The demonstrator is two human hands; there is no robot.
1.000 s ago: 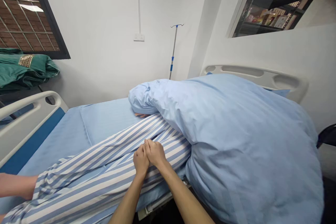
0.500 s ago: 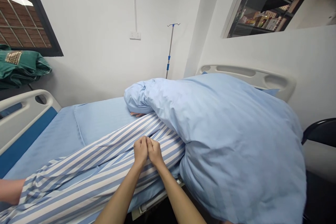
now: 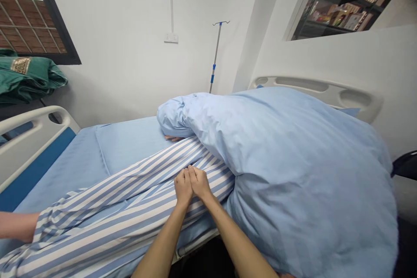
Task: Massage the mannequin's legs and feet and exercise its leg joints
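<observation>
In the head view, the person's left hand (image 3: 183,187) and right hand (image 3: 199,183) lie side by side, touching each other, on the blue-and-white striped hospital pyjamas (image 3: 130,191) that cover the limbs of a reclining patient. The fingers (image 3: 190,178) are close together and not clenched; whether they pinch the cloth or only press on it, the view cannot settle. The pyjamas lie on a blue bed sheet (image 3: 130,147) on a hospital bed, running diagonally from the lower left toward the middle. A pale blue quilt (image 3: 293,173) is heaped over the right side of the bed, its edge just beside the hands. Bare fingers (image 3: 172,138) of another person show under the quilt's rolled end. At the left edge, a co-worker's forearm (image 3: 18,226) reaches in near the striped cloth. A white bed side rail (image 3: 29,139) stands on the left, a headboard (image 3: 316,91) beyond the quilt, and an IV pole (image 3: 215,56) by the wall, beside a wall socket (image 3: 171,38).
</observation>
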